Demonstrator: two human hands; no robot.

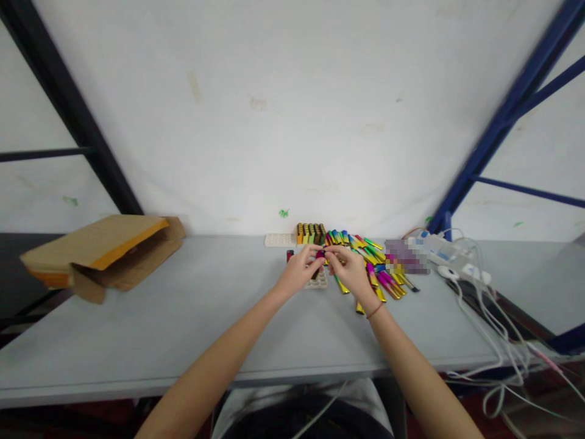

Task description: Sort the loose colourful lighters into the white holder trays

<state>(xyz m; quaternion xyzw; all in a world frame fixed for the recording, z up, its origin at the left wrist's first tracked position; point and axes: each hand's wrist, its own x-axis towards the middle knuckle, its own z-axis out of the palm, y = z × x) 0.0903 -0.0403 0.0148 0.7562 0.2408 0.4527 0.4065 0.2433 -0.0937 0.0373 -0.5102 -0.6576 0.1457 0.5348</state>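
Near the middle of the table, my left hand [297,269] is closed around a small dark purple tube [320,255]. The fingertips of my right hand [350,268] pinch together at the top of that same tube; its finer details are too small to tell. Just below my hands lies a pale tray with round holes [320,281], partly covered by my fingers. A dark red-topped piece [289,254] shows behind my left hand. To the right spreads a loose heap of shiny tubes [390,285] in gold, pink, green and blue.
By the wall, several gold and dark tubes [311,234] stand upright in rows beside another white holed tray [280,240]. An opened cardboard box [105,250] lies at left. White power strips [450,253] and tangled cables [493,317] occupy the right side, near a blue metal frame [503,122].
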